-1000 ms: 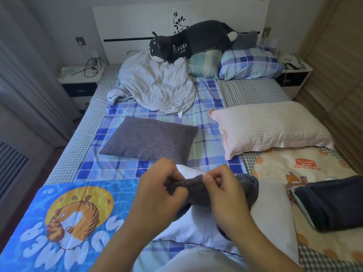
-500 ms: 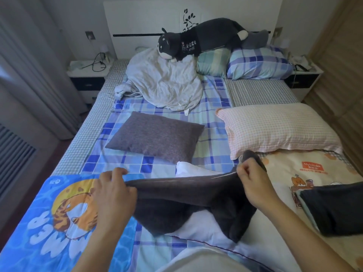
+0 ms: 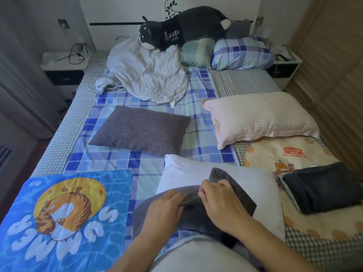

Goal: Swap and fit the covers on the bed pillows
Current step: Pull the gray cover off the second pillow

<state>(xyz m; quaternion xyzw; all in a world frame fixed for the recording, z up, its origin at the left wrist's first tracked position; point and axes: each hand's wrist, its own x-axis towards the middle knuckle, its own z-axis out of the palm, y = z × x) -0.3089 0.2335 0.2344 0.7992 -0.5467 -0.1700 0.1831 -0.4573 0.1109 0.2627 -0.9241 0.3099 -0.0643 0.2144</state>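
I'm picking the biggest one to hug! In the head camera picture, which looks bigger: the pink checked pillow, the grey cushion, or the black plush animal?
1. pink checked pillow, looks largest
2. grey cushion and black plush animal: too close to rank. The plush lies farther from the camera, so it may really be bigger than it looks.

Our hands: left hand and right hand pinch the grey cover.
Beneath: bare white pillow.
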